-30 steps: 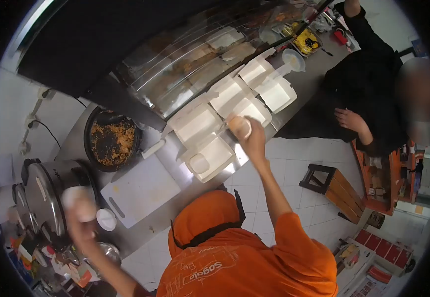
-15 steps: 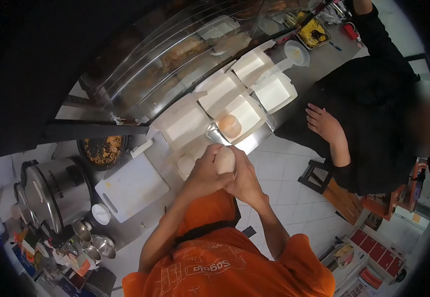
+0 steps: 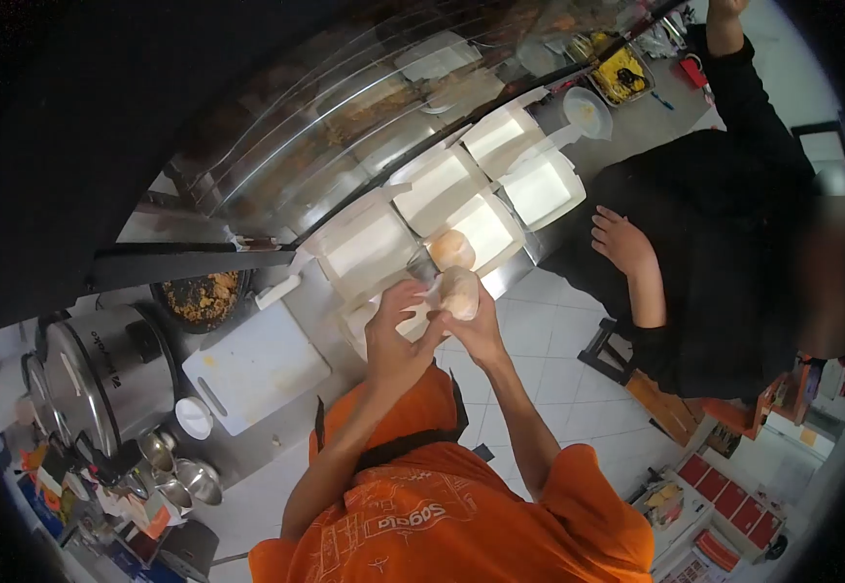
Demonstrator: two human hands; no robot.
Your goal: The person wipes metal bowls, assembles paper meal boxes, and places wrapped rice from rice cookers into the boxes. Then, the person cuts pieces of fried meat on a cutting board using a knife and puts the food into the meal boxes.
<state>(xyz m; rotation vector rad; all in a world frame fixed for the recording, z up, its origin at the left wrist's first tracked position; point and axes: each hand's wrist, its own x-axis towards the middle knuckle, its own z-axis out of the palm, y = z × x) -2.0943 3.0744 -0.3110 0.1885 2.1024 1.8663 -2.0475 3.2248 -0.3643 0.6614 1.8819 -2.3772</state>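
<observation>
In the head view my right hand (image 3: 481, 328) is closed round a pale, oval food roll (image 3: 460, 293), which looks wrapped in something thin and clear. My left hand (image 3: 398, 335) is beside it, fingers curved and apart from the thumb. Its fingertips meet a whitish wisp of wrap (image 3: 431, 289) at the roll's left side, and its thumb reaches to the roll's lower end. Just beyond, a rounder, orange-tinted wrapped roll (image 3: 452, 250) sits in an open white carton (image 3: 493, 231). Another open carton (image 3: 359, 325) is partly hidden behind my left hand.
More open cartons (image 3: 364, 243) line the counter below a glass display case (image 3: 344, 117). Left are a white cutting board (image 3: 257, 369), a pan of browned food (image 3: 204, 299) and a large metal cooker (image 3: 116, 379). A person in black (image 3: 704, 262) stands at right, one hand (image 3: 626, 243) near the cartons.
My hands have turned the roll and drawn apart a little; the left fingers have come off its side, and more of the roll shows. The other person's hand has shifted slightly left.
</observation>
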